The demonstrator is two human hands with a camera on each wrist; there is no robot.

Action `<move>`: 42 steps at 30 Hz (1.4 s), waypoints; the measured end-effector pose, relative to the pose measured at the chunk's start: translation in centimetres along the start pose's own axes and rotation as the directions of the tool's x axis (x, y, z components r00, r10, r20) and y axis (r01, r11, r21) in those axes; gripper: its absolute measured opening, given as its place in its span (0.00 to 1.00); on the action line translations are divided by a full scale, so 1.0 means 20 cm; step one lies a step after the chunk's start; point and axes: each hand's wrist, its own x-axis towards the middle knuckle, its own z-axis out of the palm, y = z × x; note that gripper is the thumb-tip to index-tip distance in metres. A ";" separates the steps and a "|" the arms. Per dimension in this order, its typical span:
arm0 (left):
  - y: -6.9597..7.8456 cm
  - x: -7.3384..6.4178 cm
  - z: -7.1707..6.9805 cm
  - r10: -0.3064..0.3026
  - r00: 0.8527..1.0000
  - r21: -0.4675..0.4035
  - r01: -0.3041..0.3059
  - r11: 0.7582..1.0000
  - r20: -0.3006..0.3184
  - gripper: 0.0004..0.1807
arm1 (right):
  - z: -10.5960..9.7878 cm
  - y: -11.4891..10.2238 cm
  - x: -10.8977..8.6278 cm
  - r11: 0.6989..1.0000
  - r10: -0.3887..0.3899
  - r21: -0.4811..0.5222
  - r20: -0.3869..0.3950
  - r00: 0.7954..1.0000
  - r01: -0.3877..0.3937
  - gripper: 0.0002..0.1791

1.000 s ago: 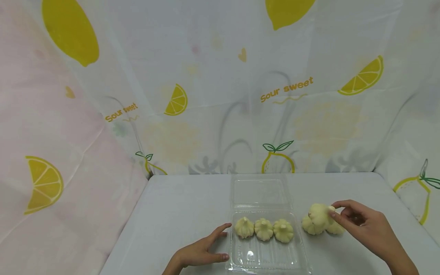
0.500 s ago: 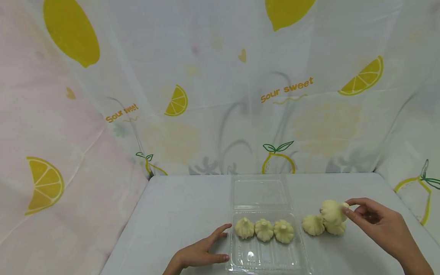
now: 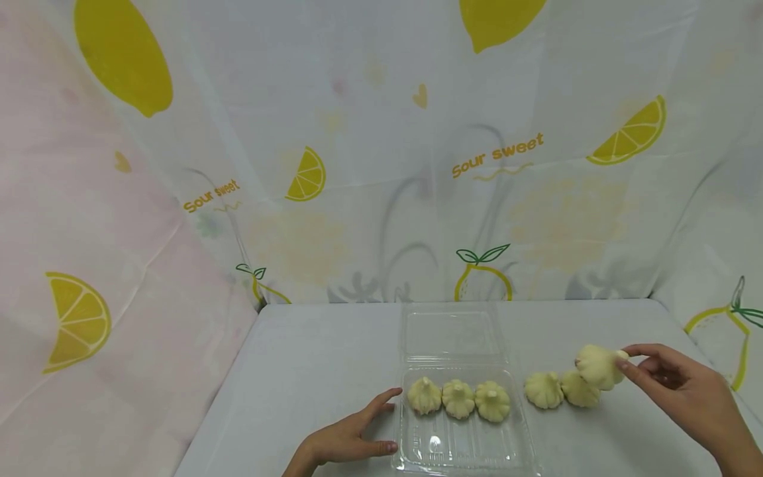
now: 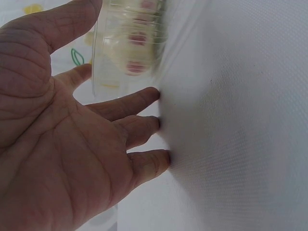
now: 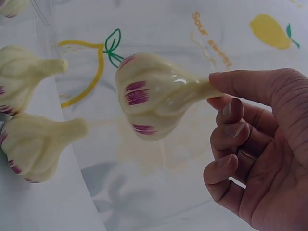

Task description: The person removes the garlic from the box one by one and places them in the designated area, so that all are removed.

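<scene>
My right hand [image 3: 679, 384] pinches a garlic bulb [image 3: 598, 366] by its stem, between thumb and forefinger. In the right wrist view that bulb [image 5: 149, 96] hangs in the air, pale and glossy with purple streaks. Two more garlic bulbs [image 3: 544, 389] stand side by side on the table, just left of it. A clear plastic clamshell box [image 3: 459, 457] lies with its lid folded back, and a row of three garlic bulbs [image 3: 458, 399] stands inside. At its left wall my left hand [image 3: 357, 434] has fingers and thumb spread, with several fingertips [image 4: 153, 94] on the table.
The box's lid [image 3: 450, 334] lies flat toward the back of the white table [image 3: 316, 351]. Behind the table hangs a lemon-print cloth [image 3: 369, 232], which also covers both sides.
My right hand has carried the pinched garlic bulb to the right, from above the two table bulbs to beyond them. The left hand and the box have stayed put.
</scene>
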 end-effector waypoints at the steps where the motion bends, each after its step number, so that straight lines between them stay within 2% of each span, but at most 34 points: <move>1: 0.00 0.00 0.00 0.002 1.000 0.002 -0.002 1.000 0.000 0.44 | 0.00 0.01 0.00 1.000 0.007 -0.003 0.002 1.000 -0.007 0.15; 6: 0.01 0.00 0.00 0.007 1.000 0.011 -0.007 1.000 0.001 0.44 | -0.02 0.05 0.00 1.000 -0.001 -0.020 -0.021 1.000 0.001 0.14; 15: 0.02 -0.01 0.00 -0.005 1.000 0.014 0.005 1.000 -0.002 0.45 | -0.03 0.11 0.00 0.999 0.050 -0.016 -0.042 0.998 -0.050 0.17; 23: 0.02 -0.01 -0.01 -0.004 1.000 0.014 0.004 1.000 0.000 0.45 | -0.04 0.15 0.01 0.998 0.059 -0.017 -0.059 0.997 -0.061 0.18; 34: 0.01 0.00 0.00 -0.008 1.000 0.004 0.008 1.000 0.000 0.44 | -0.02 0.22 0.02 0.989 0.026 -0.147 -0.038 0.999 -0.031 0.16; 42: 0.02 0.00 0.00 -0.011 1.000 -0.001 0.011 1.000 0.003 0.45 | 0.00 0.26 0.02 0.986 0.046 -0.159 -0.020 0.999 -0.049 0.18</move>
